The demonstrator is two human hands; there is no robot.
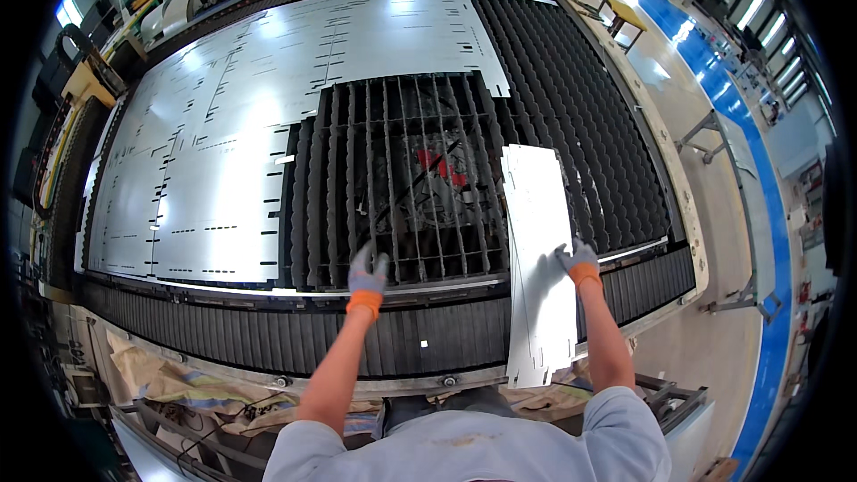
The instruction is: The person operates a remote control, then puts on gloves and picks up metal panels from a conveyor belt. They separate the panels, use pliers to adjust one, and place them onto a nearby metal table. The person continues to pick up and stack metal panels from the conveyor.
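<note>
A long, narrow cut sheet-metal panel (538, 259) lies lengthwise over the cutting bed's front edge, its near end reaching past the bed. My right hand (578, 261), in a grey glove with an orange cuff, grips the panel's right edge about halfway along. My left hand (367, 274), gloved the same way, rests on the front edge of the slatted bed (402, 178), holding nothing, beside the opening where parts were cut out. A large shiny metal sheet (214, 125) with cut slots covers the bed's left and far part.
Dark toothed slats (580, 116) fill the bed's right side. A black bellows cover (295, 339) runs along the front below my hands. Crumpled brown sacks (170, 384) lie at the lower left. A concrete floor with a blue strip (741, 125) runs at the right.
</note>
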